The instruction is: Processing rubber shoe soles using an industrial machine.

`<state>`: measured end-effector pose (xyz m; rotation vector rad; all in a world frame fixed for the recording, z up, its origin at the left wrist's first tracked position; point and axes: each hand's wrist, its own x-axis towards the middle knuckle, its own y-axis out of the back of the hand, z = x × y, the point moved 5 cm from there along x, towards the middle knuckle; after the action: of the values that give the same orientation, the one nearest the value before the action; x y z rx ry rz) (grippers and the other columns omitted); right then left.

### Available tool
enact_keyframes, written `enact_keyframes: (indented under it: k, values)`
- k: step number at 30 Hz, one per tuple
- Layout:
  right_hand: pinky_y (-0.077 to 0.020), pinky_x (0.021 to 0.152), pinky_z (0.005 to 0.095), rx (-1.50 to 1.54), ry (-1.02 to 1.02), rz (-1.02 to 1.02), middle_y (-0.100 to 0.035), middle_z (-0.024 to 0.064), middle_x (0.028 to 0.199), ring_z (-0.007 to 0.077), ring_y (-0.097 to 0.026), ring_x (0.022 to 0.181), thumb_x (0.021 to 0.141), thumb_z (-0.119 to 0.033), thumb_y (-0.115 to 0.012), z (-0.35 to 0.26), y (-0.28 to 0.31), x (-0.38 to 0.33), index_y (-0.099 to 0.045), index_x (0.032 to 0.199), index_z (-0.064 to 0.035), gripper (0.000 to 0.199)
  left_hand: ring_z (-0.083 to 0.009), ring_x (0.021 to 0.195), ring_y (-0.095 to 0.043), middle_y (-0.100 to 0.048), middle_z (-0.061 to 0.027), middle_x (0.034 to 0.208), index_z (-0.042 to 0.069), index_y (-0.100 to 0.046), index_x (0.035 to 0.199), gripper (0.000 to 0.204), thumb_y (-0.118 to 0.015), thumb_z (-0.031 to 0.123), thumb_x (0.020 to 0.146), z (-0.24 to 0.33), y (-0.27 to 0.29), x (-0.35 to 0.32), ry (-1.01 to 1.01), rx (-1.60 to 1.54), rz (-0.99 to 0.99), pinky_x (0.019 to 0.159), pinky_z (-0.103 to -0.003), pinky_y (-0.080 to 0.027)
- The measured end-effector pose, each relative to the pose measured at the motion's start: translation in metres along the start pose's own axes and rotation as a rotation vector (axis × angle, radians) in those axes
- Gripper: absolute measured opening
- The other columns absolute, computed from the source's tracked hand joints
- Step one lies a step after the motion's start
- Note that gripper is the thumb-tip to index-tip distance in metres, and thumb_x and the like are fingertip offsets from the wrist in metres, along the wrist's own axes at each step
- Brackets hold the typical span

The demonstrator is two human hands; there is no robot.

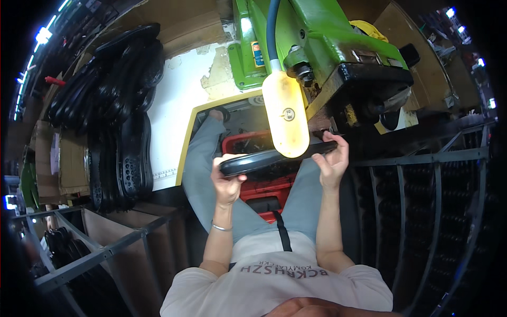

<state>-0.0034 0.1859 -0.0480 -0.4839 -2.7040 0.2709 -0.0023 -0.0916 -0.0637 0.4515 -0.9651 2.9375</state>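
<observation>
A black shoe sole (253, 162) is stretched crosswise between my two hands, above my lap. My left hand (226, 182) grips its left end, with fingers behind and thumb underneath. At the other end my right hand (334, 158) holds it, the thumb on the near side and the fingers over the far edge. A yellow oval lamp (285, 116) on a blue cable hangs in front and hides part of the sole's far side. Just beyond my right hand stands a green machine (338, 31) with a black, greasy head (369, 87).
Black soles (119, 79) lie piled on the white tabletop (174, 105) to the left, near cardboard. A red crate (280, 198) with black scraps sits low between my legs. Metal racks (422, 157) with dark items stand at my right; another rack frame (105, 253) is lower left.
</observation>
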Motion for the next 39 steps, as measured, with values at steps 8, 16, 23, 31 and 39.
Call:
enact_keyframes:
  k: [8,16,23,31,39]
  values:
    - [-0.0368,0.107,0.0373,-0.090,0.128,0.160,-0.054,0.0128,0.121,0.0237,-0.052,0.117,0.065,-0.001,-0.083,-0.027,0.078,0.012,-0.049,0.120,0.0000,0.064,-0.0165,0.104,-0.057,-0.059,-0.0078,0.112,-0.003,-0.049,0.120,0.077,-0.087,0.036,0.066,-0.049,-0.061,0.015,0.234,-0.038,-0.110,0.093,-0.031,-0.045]
    - [-0.0418,0.100,0.0329,-0.323,0.256,0.183,-0.051,0.0077,0.114,0.0201,-0.053,0.108,0.064,0.005,-0.083,-0.082,0.095,0.048,-0.050,0.117,-0.0023,0.063,-0.0139,0.086,-0.062,-0.062,-0.0049,0.097,0.001,-0.051,0.112,0.053,-0.084,0.019,0.074,-0.082,-0.072,0.024,0.090,0.238,-0.084,0.078,-0.025,-0.052]
    - [-0.0436,0.091,0.0313,-0.477,0.288,0.000,-0.046,0.0083,0.110,0.0191,-0.051,0.100,0.059,0.002,-0.084,-0.095,0.009,0.051,-0.052,0.110,-0.0027,0.060,-0.0186,0.101,-0.058,-0.057,-0.0076,0.109,0.003,-0.052,0.115,0.050,-0.080,0.008,0.074,-0.043,-0.016,0.027,0.197,-0.098,0.087,0.085,-0.031,-0.052]
    - [-0.0306,0.108,0.0351,0.295,-0.490,0.138,-0.048,0.0133,0.132,0.0252,-0.044,0.125,0.082,-0.009,-0.071,-0.002,-0.050,-0.037,-0.038,0.137,0.0010,0.065,-0.0359,0.097,-0.065,-0.066,-0.0157,0.099,0.002,-0.055,0.092,0.022,-0.064,-0.004,0.072,0.043,-0.060,-0.006,-0.485,0.904,-0.439,0.085,-0.049,-0.053]
    - [-0.0480,0.089,0.0280,0.213,-0.247,0.262,-0.062,0.0064,0.113,0.0125,-0.059,0.099,0.088,-0.002,-0.058,-0.104,0.056,0.025,-0.047,0.133,0.0012,0.046,-0.0383,0.120,-0.049,-0.054,-0.0180,0.125,0.003,-0.057,0.115,0.057,-0.084,0.017,0.068,0.045,-0.105,-0.003,-0.467,1.149,-0.479,0.103,-0.050,-0.038]
